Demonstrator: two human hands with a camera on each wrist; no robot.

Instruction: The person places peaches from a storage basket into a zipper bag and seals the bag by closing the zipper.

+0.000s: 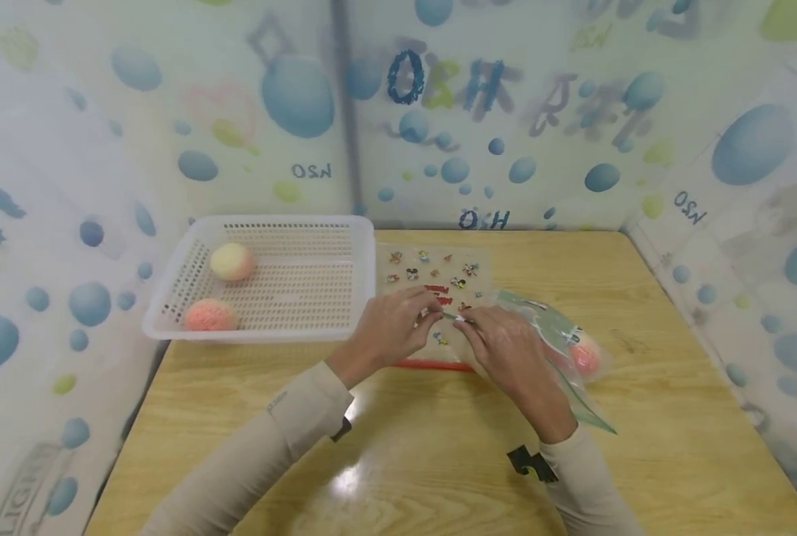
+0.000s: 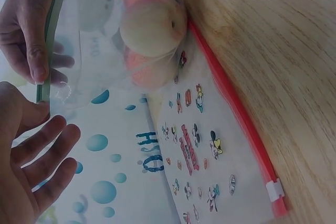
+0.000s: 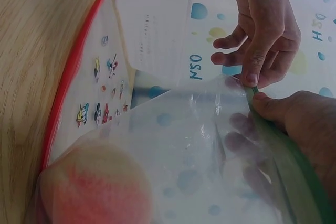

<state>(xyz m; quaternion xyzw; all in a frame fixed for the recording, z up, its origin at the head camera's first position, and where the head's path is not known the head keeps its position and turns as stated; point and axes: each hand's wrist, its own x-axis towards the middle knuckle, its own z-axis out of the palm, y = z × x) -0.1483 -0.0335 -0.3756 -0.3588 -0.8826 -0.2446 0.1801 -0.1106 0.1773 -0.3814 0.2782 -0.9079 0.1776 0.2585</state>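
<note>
I have the clear bag [image 1: 542, 320] just right of the middle of the head view, with round pink-and-cream pieces [image 2: 152, 29] inside it; its green strip [image 2: 52, 27] runs to where my fingers meet. My left fingers [image 2: 52, 153] pinch the very end of that strip against the thumb, the spare ones loosely parted; my right fingers [image 2: 35, 51] grip it just beside, thumb on one face and the others showing through the plastic behind. I take the step in hand to be working the closure at its corner, though I cannot tell whether it is sealed or parted there; if I am closing it, the next move calls for holding this end taut while my right thumb presses along the strip. The printed bag [image 1: 414, 257] lies on the bench [image 1: 405, 461] at mid-frame; the basket [image 1: 366, 275], left of centre, holds two more round pieces [image 1: 233, 262].
</note>
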